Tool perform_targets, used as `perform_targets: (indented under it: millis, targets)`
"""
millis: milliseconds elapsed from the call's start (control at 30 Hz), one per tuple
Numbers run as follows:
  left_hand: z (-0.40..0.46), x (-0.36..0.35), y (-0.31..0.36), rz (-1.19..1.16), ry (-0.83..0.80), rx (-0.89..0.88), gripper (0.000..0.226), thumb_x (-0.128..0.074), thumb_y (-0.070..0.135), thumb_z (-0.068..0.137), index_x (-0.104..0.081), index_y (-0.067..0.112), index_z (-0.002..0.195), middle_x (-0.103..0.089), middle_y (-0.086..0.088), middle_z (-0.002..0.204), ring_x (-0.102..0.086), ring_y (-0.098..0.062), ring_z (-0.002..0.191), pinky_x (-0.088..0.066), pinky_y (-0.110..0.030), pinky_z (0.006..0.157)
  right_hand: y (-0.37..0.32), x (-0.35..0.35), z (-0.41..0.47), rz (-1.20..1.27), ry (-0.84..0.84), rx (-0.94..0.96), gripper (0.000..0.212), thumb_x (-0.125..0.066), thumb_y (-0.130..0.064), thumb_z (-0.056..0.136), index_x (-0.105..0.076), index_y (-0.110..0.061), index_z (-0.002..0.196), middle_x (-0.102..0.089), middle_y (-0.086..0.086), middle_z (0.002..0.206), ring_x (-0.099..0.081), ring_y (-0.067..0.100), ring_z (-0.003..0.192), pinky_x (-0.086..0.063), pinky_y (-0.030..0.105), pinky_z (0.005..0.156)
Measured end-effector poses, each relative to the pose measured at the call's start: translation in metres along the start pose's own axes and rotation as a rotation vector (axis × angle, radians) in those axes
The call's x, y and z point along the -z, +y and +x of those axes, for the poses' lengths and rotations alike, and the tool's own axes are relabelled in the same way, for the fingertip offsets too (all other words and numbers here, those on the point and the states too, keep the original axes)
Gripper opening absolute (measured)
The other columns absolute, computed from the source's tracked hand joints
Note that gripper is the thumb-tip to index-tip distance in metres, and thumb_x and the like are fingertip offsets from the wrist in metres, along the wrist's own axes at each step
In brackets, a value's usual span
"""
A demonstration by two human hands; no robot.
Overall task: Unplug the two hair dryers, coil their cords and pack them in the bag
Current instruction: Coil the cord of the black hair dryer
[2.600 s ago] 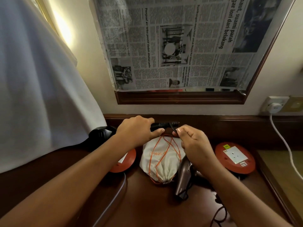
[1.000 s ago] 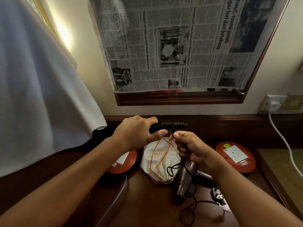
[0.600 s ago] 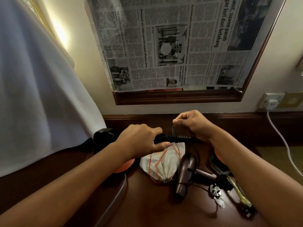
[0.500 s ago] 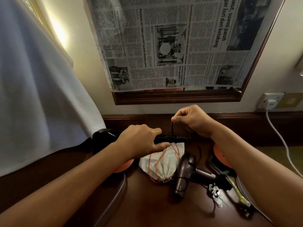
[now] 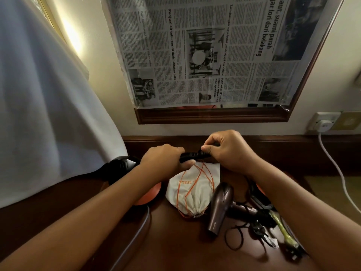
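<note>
Since half a second ago the right hand (image 5: 228,151) has come down from above the black hair dryer's handle to its end, where thumb and fingers now pinch the ribbed cord sleeve (image 5: 195,155). The left hand (image 5: 163,160) keeps its grip, fingers curled round the handle of the black hair dryer (image 5: 122,166), whose body points left and lies partly under the white cloth (image 5: 48,114) hanging at that side. Both hands hold this dryer above the far part of the dark wooden bench (image 5: 175,247).

Just below the hands lies the white drawstring bag (image 5: 192,192), drawn shut at its near end, with orange cord looped over it. Just to its right the brown hair dryer (image 5: 220,208) lies on the bench, nozzle toward the camera, with its black cord (image 5: 234,237) in loose loops and its plug (image 5: 261,231) beside it. An orange disc (image 5: 150,194) shows under the left forearm. On the wall, a newspaper (image 5: 214,55) covers a wooden frame (image 5: 211,116), and a white plug (image 5: 324,125) sits in a wall socket at the right, its white cable (image 5: 336,169) running down.
</note>
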State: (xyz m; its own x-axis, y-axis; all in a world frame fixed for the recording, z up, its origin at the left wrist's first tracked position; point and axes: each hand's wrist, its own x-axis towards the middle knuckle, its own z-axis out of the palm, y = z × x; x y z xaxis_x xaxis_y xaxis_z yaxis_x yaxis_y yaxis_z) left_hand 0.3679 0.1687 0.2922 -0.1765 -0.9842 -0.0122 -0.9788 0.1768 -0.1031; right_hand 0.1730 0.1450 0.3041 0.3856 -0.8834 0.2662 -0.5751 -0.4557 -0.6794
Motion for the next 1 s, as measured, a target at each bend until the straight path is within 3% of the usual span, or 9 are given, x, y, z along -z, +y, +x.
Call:
perform_targets:
  millis: [167,267,367,467,567,767,867,1000]
  targets:
    - [0.007,-0.005,-0.004,-0.084,-0.005,0.07,0.045,-0.035,0.071,0.088,-0.049,0.028,0.09,-0.056,0.006,0.077,-0.057,-0.012,0.067,-0.049,-0.033,0.06,-0.001,-0.014,-0.016,0.05,0.08,-0.006,0.01,-0.061,-0.02,0.092,-0.07,-0.018,0.09,-0.069,-0.002,0.076,-0.065,0.009,0.069,-0.052,0.021,0.061]
    - [0.008,-0.004,-0.008,-0.081,0.025,0.08,0.048,-0.033,0.072,0.088,-0.05,0.027,0.091,-0.057,0.005,0.079,-0.057,-0.015,0.071,-0.046,-0.034,0.061,-0.003,-0.023,-0.025,0.246,0.067,-0.135,0.019,-0.051,-0.013,0.096,-0.068,-0.015,0.104,-0.064,0.002,0.069,-0.057,0.019,0.058,-0.048,0.034,0.057]
    - [0.01,-0.002,-0.013,-0.059,0.066,0.099,0.053,-0.032,0.072,0.088,-0.053,0.025,0.099,-0.06,0.003,0.084,-0.059,-0.019,0.077,-0.049,-0.037,0.065,-0.003,-0.031,-0.03,0.57,-0.005,-0.292,0.024,-0.043,-0.005,0.098,-0.062,-0.01,0.112,-0.05,-0.001,0.058,-0.043,0.009,0.049,-0.037,0.026,0.05]
    - [0.011,-0.001,-0.018,-0.055,0.128,0.101,0.059,-0.031,0.074,0.087,-0.055,0.027,0.111,-0.064,0.001,0.093,-0.061,-0.021,0.084,-0.052,-0.039,0.071,-0.004,-0.035,-0.034,0.718,-0.051,-0.331,0.016,-0.044,-0.004,0.097,-0.058,-0.006,0.104,-0.049,0.003,0.057,-0.043,0.012,0.05,-0.039,0.027,0.05]
    - [0.012,0.002,-0.021,-0.052,0.168,0.092,0.061,-0.03,0.075,0.087,-0.054,0.028,0.117,-0.066,-0.001,0.097,-0.062,-0.022,0.087,-0.051,-0.038,0.07,-0.003,-0.042,-0.038,0.705,-0.055,-0.289,0.012,-0.048,-0.011,0.098,-0.057,-0.003,0.096,-0.051,0.007,0.055,-0.046,0.017,0.046,-0.042,0.029,0.051]
    - [0.009,0.006,-0.02,-0.038,0.195,0.073,0.059,-0.029,0.075,0.087,-0.054,0.028,0.112,-0.065,-0.001,0.093,-0.062,-0.022,0.085,-0.05,-0.037,0.069,0.002,-0.05,-0.04,0.667,-0.062,-0.263,0.038,-0.051,-0.032,0.096,-0.057,-0.001,0.076,-0.055,0.011,0.048,-0.055,0.021,0.042,-0.052,0.033,0.062]
    - [0.007,0.006,-0.019,-0.053,0.204,0.066,0.059,-0.029,0.075,0.086,-0.055,0.028,0.111,-0.065,0.0,0.092,-0.062,-0.021,0.083,-0.052,-0.039,0.071,0.002,-0.05,-0.044,0.611,-0.124,-0.267,0.037,-0.048,-0.029,0.098,-0.059,0.003,0.082,-0.06,0.014,0.055,-0.058,0.016,0.045,-0.047,0.017,0.053]
    - [0.006,0.005,-0.021,-0.064,0.211,0.069,0.061,-0.028,0.075,0.087,-0.054,0.027,0.114,-0.065,-0.002,0.094,-0.062,-0.023,0.084,-0.053,-0.04,0.072,0.007,-0.053,-0.046,0.598,-0.221,-0.271,0.028,-0.045,-0.022,0.1,-0.059,0.001,0.091,-0.062,0.009,0.062,-0.06,0.023,0.055,-0.047,0.031,0.058]
